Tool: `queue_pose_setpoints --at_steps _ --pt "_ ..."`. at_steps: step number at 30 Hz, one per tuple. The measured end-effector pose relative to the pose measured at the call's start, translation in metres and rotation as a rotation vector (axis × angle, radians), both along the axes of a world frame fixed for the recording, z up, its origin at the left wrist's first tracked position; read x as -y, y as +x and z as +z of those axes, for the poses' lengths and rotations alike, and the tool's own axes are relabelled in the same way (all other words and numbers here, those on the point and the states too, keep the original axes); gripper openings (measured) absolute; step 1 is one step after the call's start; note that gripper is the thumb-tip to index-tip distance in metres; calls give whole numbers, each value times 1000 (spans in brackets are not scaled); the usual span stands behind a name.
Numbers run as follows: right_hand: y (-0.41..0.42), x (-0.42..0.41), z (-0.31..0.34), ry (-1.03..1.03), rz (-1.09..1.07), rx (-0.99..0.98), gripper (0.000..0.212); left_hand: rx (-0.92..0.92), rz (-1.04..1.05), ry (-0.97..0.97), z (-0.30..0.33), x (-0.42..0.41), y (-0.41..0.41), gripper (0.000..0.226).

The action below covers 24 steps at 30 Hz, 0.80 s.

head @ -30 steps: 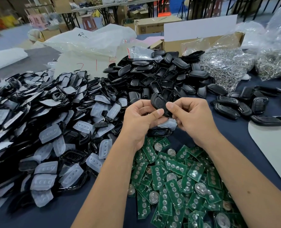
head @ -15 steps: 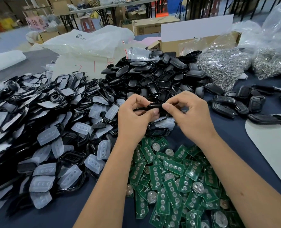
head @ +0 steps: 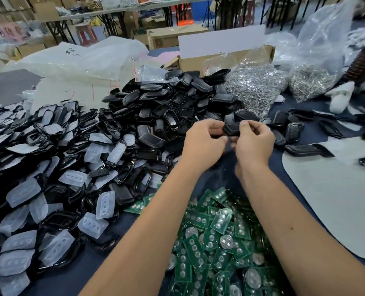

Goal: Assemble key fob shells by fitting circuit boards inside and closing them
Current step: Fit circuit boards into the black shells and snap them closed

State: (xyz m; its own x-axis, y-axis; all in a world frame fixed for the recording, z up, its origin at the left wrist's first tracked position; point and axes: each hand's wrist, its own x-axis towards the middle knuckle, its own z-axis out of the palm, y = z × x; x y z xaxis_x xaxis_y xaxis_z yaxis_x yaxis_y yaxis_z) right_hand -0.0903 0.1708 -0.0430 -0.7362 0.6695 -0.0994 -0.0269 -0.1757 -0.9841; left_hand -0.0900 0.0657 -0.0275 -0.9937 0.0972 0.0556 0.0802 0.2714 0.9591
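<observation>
A: 2 hands, left hand (head: 203, 142) and right hand (head: 254, 140), pinch 1 black key fob shell (head: 231, 128) above the table (head: 226, 154), fingers curled round its ends.

B: Likely closing step; squeezing evenly along the seam should seat both halves.

Clear plastic bags of small metal parts (head: 255, 87) lie at the far side of a dark blue table (head: 10, 85), beside an open cardboard box (head: 200, 61). A pale grey mat (head: 337, 201) lies at right; folding tables (head: 104, 12) and cartons (head: 166, 37) stand behind.
</observation>
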Motion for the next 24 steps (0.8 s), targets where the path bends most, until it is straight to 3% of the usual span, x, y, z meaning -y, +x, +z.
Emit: queue_pose_setpoints --at_steps 3,8,11,14,17,19,21,24 --pt "-5 -11 2 -95 -130 -20 3 -7 -75 -17 3 -24 -10 40" --pt "-6 -27 9 -109 -230 -42 61 -177 -86 -226 8 -37 -16 38" --pt "-2 -26 14 -20 -205 -87 76 -322 55 -325 12 -23 -13 27" --pt "5 -18 15 183 -140 -75 61 -322 228 -449 15 1 -16 25" --pt "9 -10 17 340 2 -75 22 -319 288 -797 14 27 -25 23" --pt "11 -5 18 400 201 -51 20 -278 245 -959 12 38 -30 28" --pt "14 -1 17 536 384 -32 19 -261 198 -950 11 45 -35 33" --pt "17 2 18 749 593 -30 19 -272 203 -857 14 51 -37 23"
